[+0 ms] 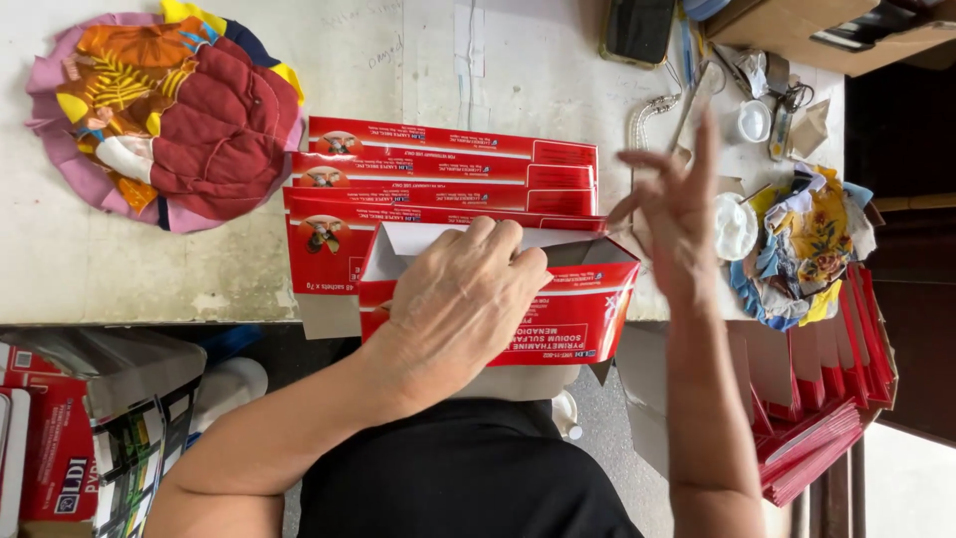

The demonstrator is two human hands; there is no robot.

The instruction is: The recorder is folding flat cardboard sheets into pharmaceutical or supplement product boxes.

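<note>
Red carton (558, 319), partly folded up, sits at the near edge of the desk (129, 264), its open top showing a white inner flap. Left hand (463, 299) lies over the carton's top edge, fingers curled down onto the rim and pressing it; it grasps the carton. Right hand (677, 204) is raised just to the right of the carton, fingers spread and loose, holding nothing and touching nothing.

Just behind the carton, touching it, a stack of flat red cartons (448, 169) lies fanned out in overlapping rows. Far left on the desk, well apart, a round patchwork cloth pad (169, 115) in pink, red, orange and yellow. To the right of the raised hand, a small white dish (735, 225), and beside it a bundle of coloured fabric scraps (807, 249). Farther back, a small white cup (754, 121), a dark phone (637, 28) and a brown cardboard box (827, 30) at the far corner.

Below the desk's right end, a pile of more flat red cartons (827, 399) stands on edge. At lower left, beneath the desk, more red packaging (60, 448) next to grey containers.
</note>
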